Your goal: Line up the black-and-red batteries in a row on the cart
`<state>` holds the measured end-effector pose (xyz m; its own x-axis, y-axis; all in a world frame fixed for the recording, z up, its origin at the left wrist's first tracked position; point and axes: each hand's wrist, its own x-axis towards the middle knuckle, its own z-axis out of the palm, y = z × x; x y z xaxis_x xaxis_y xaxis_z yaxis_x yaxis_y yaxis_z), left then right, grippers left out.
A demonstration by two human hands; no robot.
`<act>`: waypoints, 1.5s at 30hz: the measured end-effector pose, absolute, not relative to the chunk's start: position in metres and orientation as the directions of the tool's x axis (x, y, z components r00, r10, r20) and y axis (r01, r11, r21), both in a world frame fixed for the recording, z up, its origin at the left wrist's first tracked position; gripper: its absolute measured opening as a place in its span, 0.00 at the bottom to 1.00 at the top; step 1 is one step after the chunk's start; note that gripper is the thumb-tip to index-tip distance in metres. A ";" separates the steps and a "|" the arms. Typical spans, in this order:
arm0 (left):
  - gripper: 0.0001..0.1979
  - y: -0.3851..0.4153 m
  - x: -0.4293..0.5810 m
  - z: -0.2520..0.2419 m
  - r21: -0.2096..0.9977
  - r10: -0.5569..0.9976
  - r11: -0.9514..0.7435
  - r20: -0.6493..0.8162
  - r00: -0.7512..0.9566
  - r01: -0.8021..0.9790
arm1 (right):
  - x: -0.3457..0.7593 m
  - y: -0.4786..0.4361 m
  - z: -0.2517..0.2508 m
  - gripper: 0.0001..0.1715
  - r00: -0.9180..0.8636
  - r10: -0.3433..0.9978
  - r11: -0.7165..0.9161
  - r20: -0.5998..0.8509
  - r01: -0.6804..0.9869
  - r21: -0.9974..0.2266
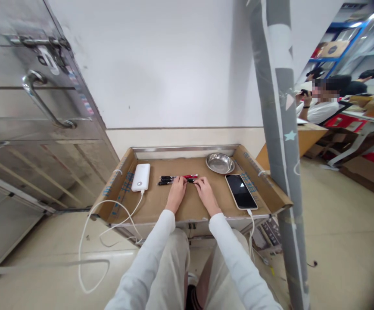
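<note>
A small group of pens lies crosswise on the brown cardboard surface. Dark ends of the black pens (164,183) stick out to the left of my left hand, and a red pen (191,176) shows along the far side. My left hand (177,189) is closed, its fingertips pinched on a black pen (190,181) at the near side. On that same pen's right end are the closed fingertips of my right hand (204,189). The fingers cover the middle of the pens, so their exact number is hidden.
Left of the pens lies a white power bank (141,176) with a white cable (91,211) looping off the edge. A metal bowl (219,163) and a plugged-in phone (241,192) are at the right. A wrapped pole (279,129) stands beside the cardboard-lined cart (154,209). People sit farther right.
</note>
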<state>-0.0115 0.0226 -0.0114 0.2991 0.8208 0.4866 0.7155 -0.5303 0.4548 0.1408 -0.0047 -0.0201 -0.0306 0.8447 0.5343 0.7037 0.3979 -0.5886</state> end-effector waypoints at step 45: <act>0.06 0.004 -0.035 0.003 0.878 0.940 -0.342 0.315 0.132 0.335 | 0.150 -0.030 -0.002 0.20 0.166 0.981 0.121 0.096 -0.146 -0.982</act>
